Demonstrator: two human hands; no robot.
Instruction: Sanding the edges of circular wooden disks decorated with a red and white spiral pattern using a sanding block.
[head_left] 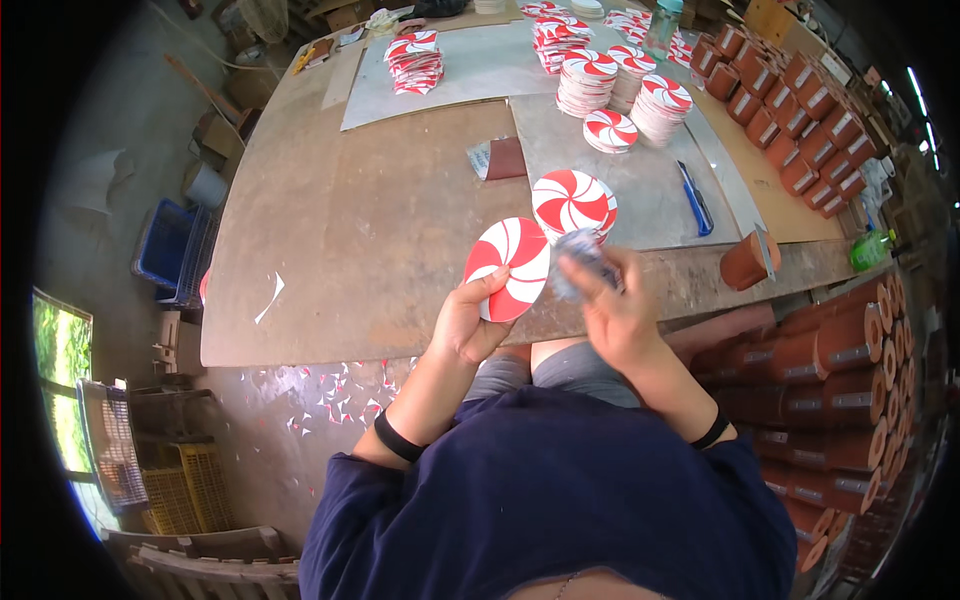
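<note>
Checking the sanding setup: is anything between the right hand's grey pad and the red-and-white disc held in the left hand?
Nothing visible. The left hand holds the disc up by its lower edge; the right hand holds the grey pad right beside its right rim, with nothing between.

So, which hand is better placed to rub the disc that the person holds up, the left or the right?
The right hand, probably. It already grips a small grey pad close beside the red and white swirl disc. The left hand holds that disc by its lower edge, so it is busy.
</note>
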